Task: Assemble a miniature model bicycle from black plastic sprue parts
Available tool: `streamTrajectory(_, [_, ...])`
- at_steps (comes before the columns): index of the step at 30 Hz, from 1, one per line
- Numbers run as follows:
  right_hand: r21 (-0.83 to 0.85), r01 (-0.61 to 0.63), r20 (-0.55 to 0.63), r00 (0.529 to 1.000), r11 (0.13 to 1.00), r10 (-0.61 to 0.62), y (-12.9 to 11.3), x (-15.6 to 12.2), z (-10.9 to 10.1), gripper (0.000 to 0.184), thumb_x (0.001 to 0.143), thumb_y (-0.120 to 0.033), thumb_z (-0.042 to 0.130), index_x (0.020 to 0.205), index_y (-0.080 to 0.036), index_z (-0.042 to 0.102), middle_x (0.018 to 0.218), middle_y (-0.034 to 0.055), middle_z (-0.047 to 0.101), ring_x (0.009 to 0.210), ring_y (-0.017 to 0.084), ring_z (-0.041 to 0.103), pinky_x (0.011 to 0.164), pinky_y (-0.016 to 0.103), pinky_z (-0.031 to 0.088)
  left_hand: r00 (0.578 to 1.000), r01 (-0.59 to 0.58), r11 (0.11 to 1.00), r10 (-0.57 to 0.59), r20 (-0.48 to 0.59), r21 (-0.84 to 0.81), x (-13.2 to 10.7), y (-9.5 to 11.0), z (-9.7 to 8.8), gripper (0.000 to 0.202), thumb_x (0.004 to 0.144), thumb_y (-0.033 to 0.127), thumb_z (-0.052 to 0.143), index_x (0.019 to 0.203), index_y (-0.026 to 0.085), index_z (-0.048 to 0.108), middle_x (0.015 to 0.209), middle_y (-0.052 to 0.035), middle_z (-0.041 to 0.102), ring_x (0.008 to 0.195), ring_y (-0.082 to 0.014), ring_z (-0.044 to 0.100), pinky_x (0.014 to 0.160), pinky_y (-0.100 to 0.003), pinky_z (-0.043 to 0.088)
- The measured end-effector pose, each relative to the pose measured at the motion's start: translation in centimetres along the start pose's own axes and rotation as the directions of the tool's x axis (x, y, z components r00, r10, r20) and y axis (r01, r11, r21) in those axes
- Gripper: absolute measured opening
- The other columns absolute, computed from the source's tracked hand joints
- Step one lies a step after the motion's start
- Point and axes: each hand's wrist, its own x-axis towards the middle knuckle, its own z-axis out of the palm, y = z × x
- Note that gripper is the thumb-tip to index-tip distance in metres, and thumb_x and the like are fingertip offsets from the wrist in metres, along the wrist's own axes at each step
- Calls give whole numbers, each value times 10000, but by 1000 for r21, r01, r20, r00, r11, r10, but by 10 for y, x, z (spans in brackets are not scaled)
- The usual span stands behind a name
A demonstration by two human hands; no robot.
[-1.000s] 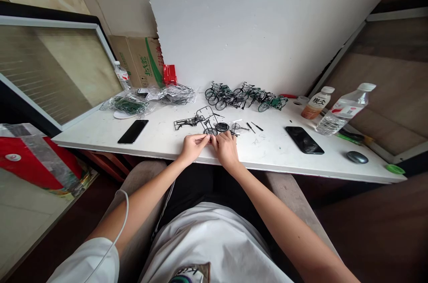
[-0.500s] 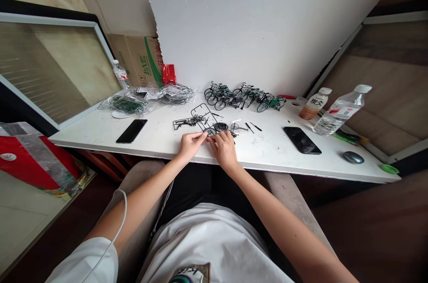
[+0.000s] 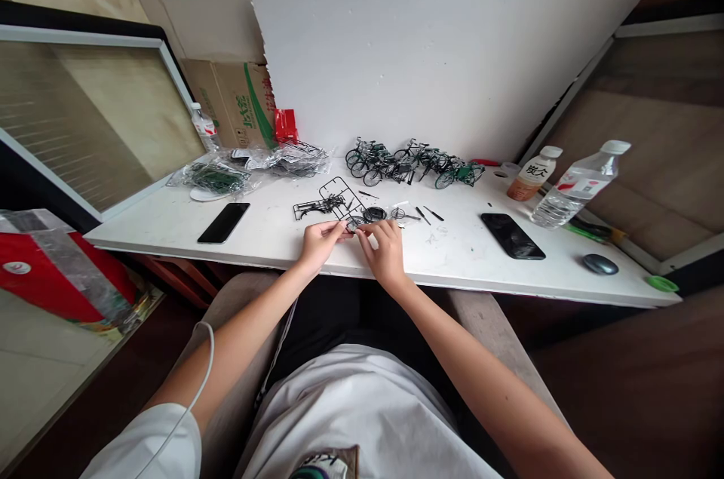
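My left hand [image 3: 320, 245] is closed in a pinch at the near end of a thin black plastic sprue frame [image 3: 338, 192], which slants away from me over the table. Thumb and fingertips of my right hand [image 3: 385, 253] are pressed together just beside it; whatever tiny piece they pinch is hidden. Between the two hands shows a small dark spoked wheel [image 3: 354, 222]. Behind my right fingers lies a black ring-shaped part [image 3: 374, 214]. A cluster of black model parts [image 3: 317, 206] rests beyond my left hand.
Several assembled model bicycles [image 3: 418, 161] stand along the white board [image 3: 452, 49]. Bagged parts [image 3: 220, 176] lie at the back left. Phones [image 3: 224, 222] flank my hands, and bottles [image 3: 582, 185] and a mouse [image 3: 600, 264] are at the right. Thin black pieces [image 3: 433, 213] lie right of my hands.
My fingertips have moved slightly apart, the right hand shifting a little to the right. The sprue frame has tilted and moved slightly left.
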Motion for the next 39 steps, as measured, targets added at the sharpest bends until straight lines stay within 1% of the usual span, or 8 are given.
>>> streamTrajectory(6, [-73,-245,17,969,967,247,24,22,-17,211,1028,-397,660,1008,-229,785,988,97,752,1056,329,568,923,458,430,997,-12,999,9,-72,-47,8,-10,-5,535,753,612,891,960,128,797,941,-118,812,870,-241,796,813,-333,581])
streamTrajectory(10, [-130,-264,67,959,956,274,53,29,-27,183,1003,-306,656,1054,-205,800,992,109,751,1022,324,558,965,475,423,998,-10,999,6,-64,-51,10,-12,-7,537,759,608,888,970,126,783,926,-111,799,850,-222,782,806,-325,562])
streamTrajectory(17, [-160,-169,176,965,973,196,71,14,-10,222,989,-329,657,1042,-223,845,941,133,713,1001,339,512,858,478,453,1000,-9,1000,8,-25,-18,6,-3,-4,586,672,571,952,997,115,781,924,-121,809,840,-230,782,809,-343,575])
streamTrajectory(24, [1,-76,53,996,997,76,48,25,-22,289,1097,-395,517,1132,-210,736,1068,118,739,1027,306,595,981,493,475,1000,-6,1000,5,-23,-9,5,-1,-3,586,657,550,961,1001,113,778,937,-136,811,838,-231,781,828,-362,588])
streamTrajectory(30, [127,-4,127,992,992,-12,26,25,-24,379,1004,-501,702,1261,-229,635,1251,132,717,1191,317,606,1054,484,498,999,-29,1000,30,26,-6,3,-1,-2,542,664,529,960,964,113,784,1074,-170,814,826,-231,779,908,-423,608])
streamTrajectory(32, [205,-55,112,993,977,32,23,23,-21,450,997,-500,714,1329,-222,594,1253,136,721,1195,302,632,1038,473,514,998,-29,1000,29,58,0,1,1,-2,523,658,515,965,946,117,788,1089,-173,815,825,-233,779,917,-434,612])
streamTrajectory(36, [432,-294,79,954,853,289,16,27,-18,656,940,-561,758,1445,-208,533,1050,87,769,997,246,717,860,392,561,991,-8,1000,4,136,26,-2,6,-1,482,642,493,978,900,130,793,1057,-161,824,794,-226,772,861,-413,630])
streamTrajectory(39, [537,-424,153,899,729,411,12,35,-21,543,893,-633,765,1214,-198,720,952,73,785,899,227,727,800,363,570,981,-5,997,-9,194,73,-4,11,-1,461,648,490,975,879,133,798,1034,-158,826,753,-214,756,796,-389,629])
